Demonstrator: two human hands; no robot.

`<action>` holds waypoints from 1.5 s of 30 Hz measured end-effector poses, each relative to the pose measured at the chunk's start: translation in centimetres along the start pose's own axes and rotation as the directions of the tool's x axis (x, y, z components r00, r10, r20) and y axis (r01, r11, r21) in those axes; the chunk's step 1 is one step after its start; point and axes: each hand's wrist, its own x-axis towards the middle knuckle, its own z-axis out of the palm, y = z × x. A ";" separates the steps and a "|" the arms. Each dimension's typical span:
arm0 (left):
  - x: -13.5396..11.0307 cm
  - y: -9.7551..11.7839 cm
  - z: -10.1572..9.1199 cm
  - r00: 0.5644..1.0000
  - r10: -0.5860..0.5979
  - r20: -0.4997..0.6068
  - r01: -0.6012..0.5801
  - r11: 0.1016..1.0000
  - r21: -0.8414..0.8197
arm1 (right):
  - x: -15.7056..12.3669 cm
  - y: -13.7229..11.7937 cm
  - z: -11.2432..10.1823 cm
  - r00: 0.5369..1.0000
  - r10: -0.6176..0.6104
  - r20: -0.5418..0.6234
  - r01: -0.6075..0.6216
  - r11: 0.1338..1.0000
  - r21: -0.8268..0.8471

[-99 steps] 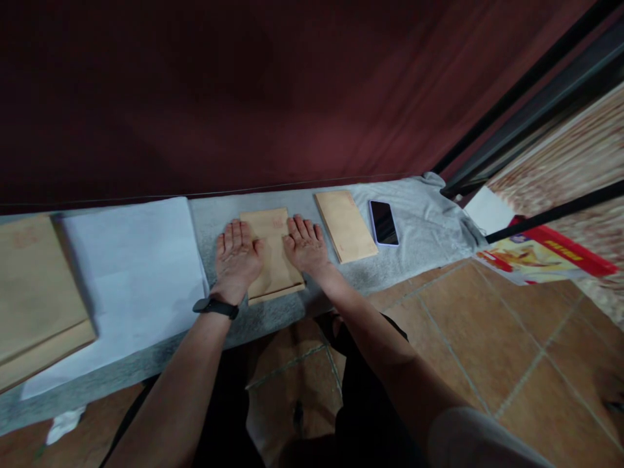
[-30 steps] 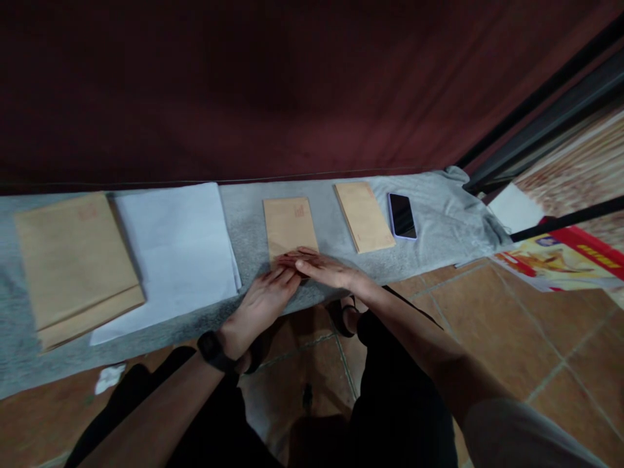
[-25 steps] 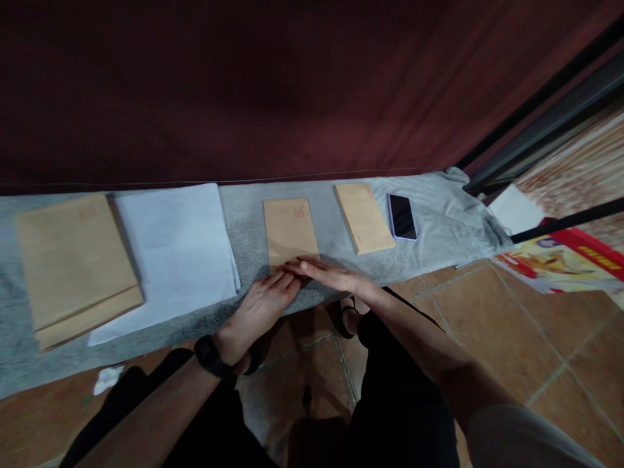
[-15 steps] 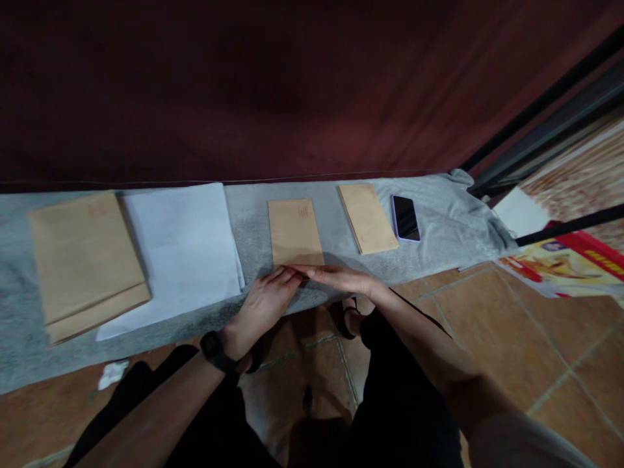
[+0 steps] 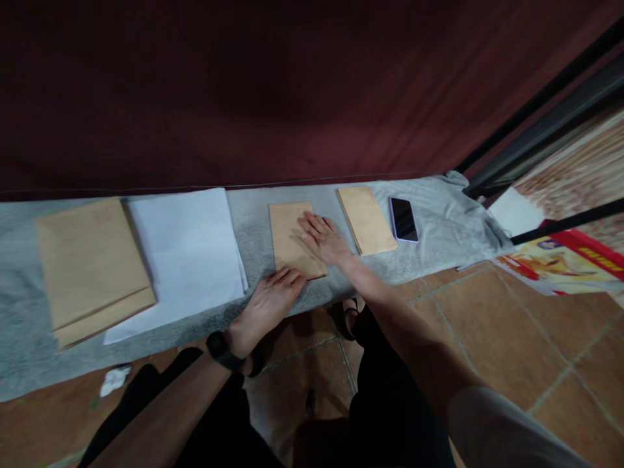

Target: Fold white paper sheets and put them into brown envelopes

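A brown paper envelope (image 5: 285, 231) lies flat on the grey cloth, straight in front of me. My right hand (image 5: 325, 239) rests on its right side, fingers stretched out and pointing up and left. At the envelope's lower left corner lies my left hand (image 5: 275, 292), palm down with the fingers extended over the near edge. A dark watch band is on my left wrist. To the right is a stack of brown envelopes (image 5: 368, 221), apart from both hands. White paper sheets (image 5: 190, 253) lie on the left, partly under larger brown envelopes (image 5: 92, 260).
A phone (image 5: 403, 220) in a purple case lies right of the stack. The grey cloth (image 5: 253, 221) covers a long narrow surface against a dark red curtain (image 5: 292, 117). A colourful box (image 5: 560, 260) and a dark metal frame stand at right. Crumpled white tissue (image 5: 114, 380) is on the tiled floor.
My right hand has moved from the envelope's near edge up onto its right side, uncovering the near right corner. My left hand stays near the lower left corner.
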 end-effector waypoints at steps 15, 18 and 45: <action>0.2 0.3 0.9 0.984 -0.153 -0.088 0.149 0.988 -0.050 | -3.8 -3.5 -0.4 0.953 -0.229 0.197 0.171 0.947 0.272; -0.1 0.3 1.0 0.987 -0.136 -0.090 0.133 0.990 -0.037 | -5.0 -3.6 -0.8 0.949 -0.233 0.212 0.157 0.934 0.322; -1.9 1.9 1.4 0.988 -0.152 -0.029 0.155 0.983 0.095 | -13.8 -5.5 1.8 0.957 -0.284 0.057 0.288 0.953 -0.092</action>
